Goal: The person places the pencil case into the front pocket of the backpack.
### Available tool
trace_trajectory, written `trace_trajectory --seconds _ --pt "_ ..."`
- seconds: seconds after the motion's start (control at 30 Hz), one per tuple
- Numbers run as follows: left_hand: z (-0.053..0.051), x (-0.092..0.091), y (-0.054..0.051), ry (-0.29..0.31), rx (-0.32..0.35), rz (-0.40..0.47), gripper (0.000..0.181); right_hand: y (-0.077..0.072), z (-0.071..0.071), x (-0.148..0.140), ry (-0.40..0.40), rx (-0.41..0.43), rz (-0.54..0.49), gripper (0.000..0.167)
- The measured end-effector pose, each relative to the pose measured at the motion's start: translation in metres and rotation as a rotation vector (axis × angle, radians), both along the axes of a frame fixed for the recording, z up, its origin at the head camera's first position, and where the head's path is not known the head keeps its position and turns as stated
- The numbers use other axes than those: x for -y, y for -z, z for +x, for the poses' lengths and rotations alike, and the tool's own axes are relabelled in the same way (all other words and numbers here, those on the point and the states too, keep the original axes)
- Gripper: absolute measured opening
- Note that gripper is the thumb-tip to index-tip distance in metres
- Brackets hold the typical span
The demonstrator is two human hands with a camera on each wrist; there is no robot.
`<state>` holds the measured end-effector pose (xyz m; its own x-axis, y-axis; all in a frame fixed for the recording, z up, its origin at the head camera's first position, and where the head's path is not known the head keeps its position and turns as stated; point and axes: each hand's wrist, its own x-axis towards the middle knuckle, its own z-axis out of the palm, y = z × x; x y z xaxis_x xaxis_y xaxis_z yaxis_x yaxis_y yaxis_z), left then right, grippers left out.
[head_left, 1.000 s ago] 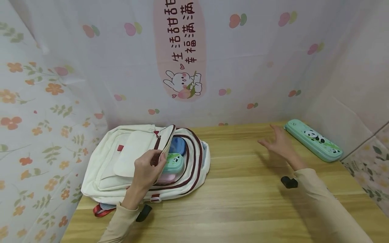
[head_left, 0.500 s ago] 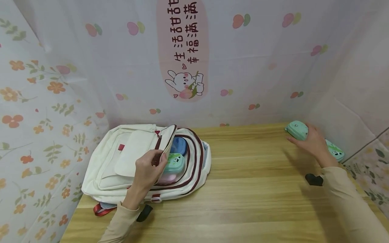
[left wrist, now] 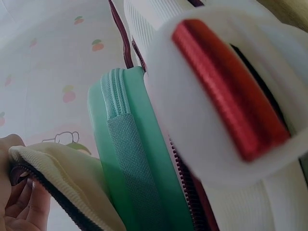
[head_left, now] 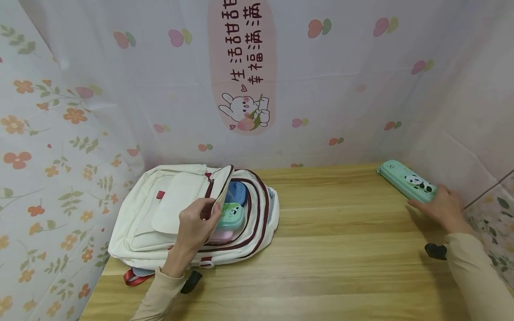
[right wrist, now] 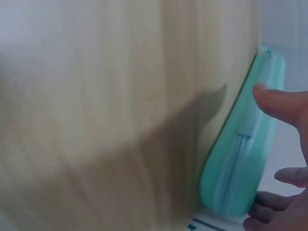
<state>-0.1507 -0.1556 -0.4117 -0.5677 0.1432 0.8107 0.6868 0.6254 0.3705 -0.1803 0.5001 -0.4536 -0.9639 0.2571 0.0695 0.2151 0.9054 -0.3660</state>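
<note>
On the left of the table lies a white backpack [head_left: 140, 223] with dark red trim. My left hand [head_left: 196, 225] pinches the edge of its pocket flap [left wrist: 72, 178] and holds the pocket apart. Inside show a mint green panda case [head_left: 234, 216], a blue rounded item [head_left: 238, 192] and something pink [head_left: 221, 235]. At the far right, a mint green panda pencil case [head_left: 407, 180] lies by the wall. My right hand [head_left: 446, 208] is at its near end, covering it. In the right wrist view the thumb [right wrist: 276, 103] is extended over the case's side, fingers spread near its end.
A white printed cloth [head_left: 341, 89] hangs behind the table, and floral cloth [head_left: 40, 200] is on the left side. The wooden table [head_left: 321, 249] spans between backpack and pencil case. A red strap loop [head_left: 134, 278] sticks out at the backpack's lower left.
My right hand has moved right, passing over the pencil case to its near end. The pencil case lies in about the same place. My left hand keeps its pinch on the flap.
</note>
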Motion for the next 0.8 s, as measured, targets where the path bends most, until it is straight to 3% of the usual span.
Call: trace_trajectory --seconds 0.37,0.8 --pt "0.000 0.000 -0.001 -0.006 0.016 0.006 0.010 0.003 0.013 0.005 0.053 0.051 0.027 0.088" --pt "0.000 0.001 -0.002 -0.018 0.017 0.017 0.010 -0.001 0.012 0.025 0.060 0.097 0.067 0.090"
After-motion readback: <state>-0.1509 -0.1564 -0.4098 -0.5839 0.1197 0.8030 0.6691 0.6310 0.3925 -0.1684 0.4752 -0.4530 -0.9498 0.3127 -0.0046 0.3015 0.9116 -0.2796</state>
